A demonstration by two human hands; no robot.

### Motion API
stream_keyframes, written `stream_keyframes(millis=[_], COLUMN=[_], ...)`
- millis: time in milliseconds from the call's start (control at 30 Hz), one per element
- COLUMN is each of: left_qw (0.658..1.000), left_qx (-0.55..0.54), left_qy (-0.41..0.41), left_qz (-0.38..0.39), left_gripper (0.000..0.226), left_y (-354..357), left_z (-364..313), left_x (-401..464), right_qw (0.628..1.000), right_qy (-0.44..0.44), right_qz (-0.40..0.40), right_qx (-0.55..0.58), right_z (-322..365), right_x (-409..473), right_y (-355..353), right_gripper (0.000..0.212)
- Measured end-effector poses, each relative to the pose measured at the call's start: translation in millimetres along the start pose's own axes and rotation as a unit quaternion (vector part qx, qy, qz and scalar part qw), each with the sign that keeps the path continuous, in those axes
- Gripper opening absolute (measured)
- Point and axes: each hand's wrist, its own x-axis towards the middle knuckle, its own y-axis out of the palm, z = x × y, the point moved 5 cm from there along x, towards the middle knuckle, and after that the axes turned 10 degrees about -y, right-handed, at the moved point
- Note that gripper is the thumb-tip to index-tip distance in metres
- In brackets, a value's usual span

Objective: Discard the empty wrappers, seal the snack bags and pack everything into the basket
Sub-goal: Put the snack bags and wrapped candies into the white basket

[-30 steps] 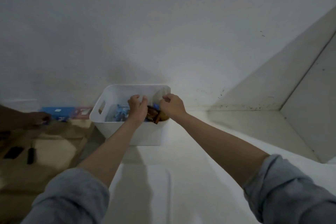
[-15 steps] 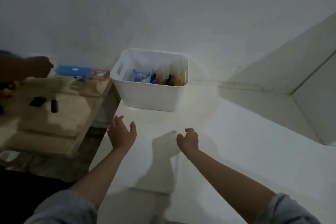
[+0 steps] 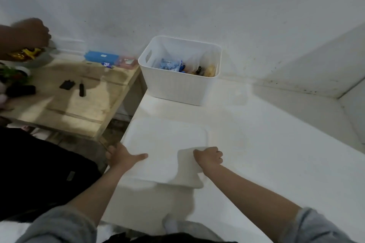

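The white plastic basket (image 3: 178, 87) stands at the back of the white table against the wall. Inside it lie a blue snack bag (image 3: 170, 64) and clear bags with brown and yellow snacks (image 3: 205, 68). A flat white lid (image 3: 167, 140) lies on the table in front of me, its near edge slightly raised. My left hand (image 3: 123, 157) grips the lid's left edge, thumb on top. My right hand (image 3: 209, 157) is curled at the lid's right edge.
A low wooden table (image 3: 79, 94) stands to the left and carries a blue box (image 3: 100, 57), a pink box (image 3: 128, 62) and small black items (image 3: 67, 85). Another person's hand (image 3: 29, 34) hovers over a yellow snack bag (image 3: 25, 53) at far left.
Both my hands left the basket, where they had been placing a snack bag, and pulled back towards me. They now rest on the two side edges of the flat white lid.
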Motion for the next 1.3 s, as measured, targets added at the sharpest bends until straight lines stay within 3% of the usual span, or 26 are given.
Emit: stream_keyframes(millis=[167,400,600,800,933,1300], left_qw=[0.988,0.95,0.93,0.918,0.927,0.958], left_qx=[-0.136,-0.204,-0.218,-0.204,-0.194,-0.137], left_qy=[0.076,0.21,0.277,0.328,0.31,0.248], left_qz=[-0.009,-0.113,-0.107,-0.084,-0.081,-0.051], left_gripper=[0.109,0.104,0.103,0.099,0.092,0.101], left_y=[-8,-44,-79,-119,-129,-123], left_z=[-24,-102,-170,-217,-246,-292], left_x=[-22,-44,-22,22,48,104], right_qw=[0.985,0.941,0.922,0.915,0.91,0.929], right_qy=[-0.069,-0.171,-0.26,-0.344,-0.357,-0.31], right_qz=[-0.023,-0.131,-0.186,-0.176,-0.171,-0.141], right_qx=[0.156,0.263,0.217,0.117,0.127,0.146], right_z=[-1,38,100,163,194,229], right_x=[13,21,33,49,58,104], right_y=[-26,-99,-158,-182,-181,-153], right_gripper=[0.061,0.063,0.059,0.053,0.06,0.058])
